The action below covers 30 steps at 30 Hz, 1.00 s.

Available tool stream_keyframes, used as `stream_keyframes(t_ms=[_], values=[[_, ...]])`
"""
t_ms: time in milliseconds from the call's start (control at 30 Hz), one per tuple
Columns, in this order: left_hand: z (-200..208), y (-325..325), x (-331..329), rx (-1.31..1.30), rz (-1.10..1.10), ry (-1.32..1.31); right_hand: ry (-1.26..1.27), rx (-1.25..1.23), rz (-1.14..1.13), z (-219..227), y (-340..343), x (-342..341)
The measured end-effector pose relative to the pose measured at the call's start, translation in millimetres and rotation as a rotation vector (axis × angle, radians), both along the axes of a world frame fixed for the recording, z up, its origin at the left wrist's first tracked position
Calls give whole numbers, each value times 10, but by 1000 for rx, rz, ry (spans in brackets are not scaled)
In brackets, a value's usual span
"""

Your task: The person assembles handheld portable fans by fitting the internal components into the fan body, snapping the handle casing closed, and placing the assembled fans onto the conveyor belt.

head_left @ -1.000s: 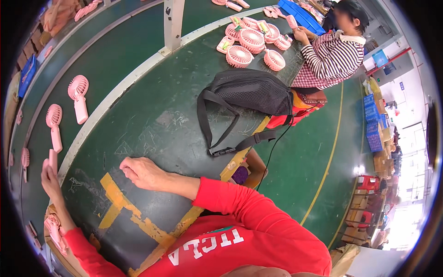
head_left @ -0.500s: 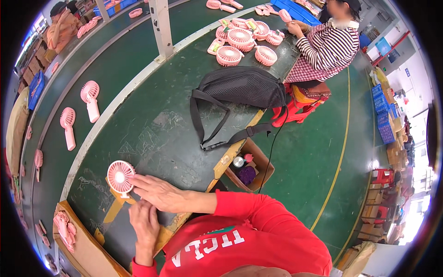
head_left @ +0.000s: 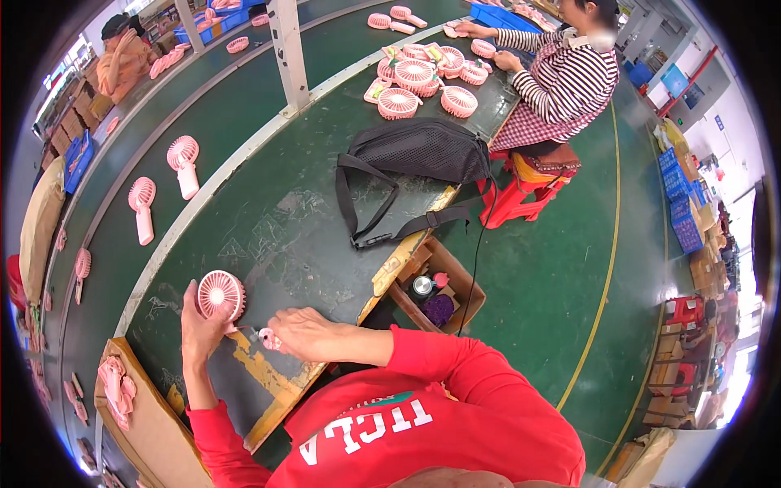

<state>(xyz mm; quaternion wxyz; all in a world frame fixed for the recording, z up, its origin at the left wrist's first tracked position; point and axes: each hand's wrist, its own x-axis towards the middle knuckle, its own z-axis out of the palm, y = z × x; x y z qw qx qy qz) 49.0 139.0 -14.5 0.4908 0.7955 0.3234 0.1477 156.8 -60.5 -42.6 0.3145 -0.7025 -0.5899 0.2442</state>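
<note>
Left grip is bent partway closed around the lower left of a round pink fan head, its fingers along the left edge and its thumb near the underside. Whether the fan head rests on the dark worktop or is held just above it, I cannot tell. Right grip, just to the right of the left one, is folded closed over a small pink piece; most of that piece is hidden by the hand, and its exposed end points toward the left grip. A narrow gap separates the piece from the fan head.

Worn yellow tape runs along the worktop below and between both grips. Left of the left grip and nearer the body, an open carton holds a pink bundle. Farther out and to the left, past a pale rail, two pink handheld fans lie on a green strip. Beyond the right grip lies a black bag with loose straps, and past it a heap of pink fan parts. Near that heap sits a co-worker in a striped top.
</note>
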Motion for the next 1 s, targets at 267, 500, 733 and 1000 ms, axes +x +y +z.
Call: stream_keyframes(t_ms=[267,500,733,1000], values=[[28,-122,-400,-200,-42,30,112,30,-91,37,-195,-18],[219,-362,-635,-319,226,-484,791,-101,-149,83,-247,-57],[447,-913,-559,-597,-10,-633,1123,-109,-119,176,-265,-194],[418,-1081,-312,-384,16,-540,1229,28,-31,236,-430,-338]])
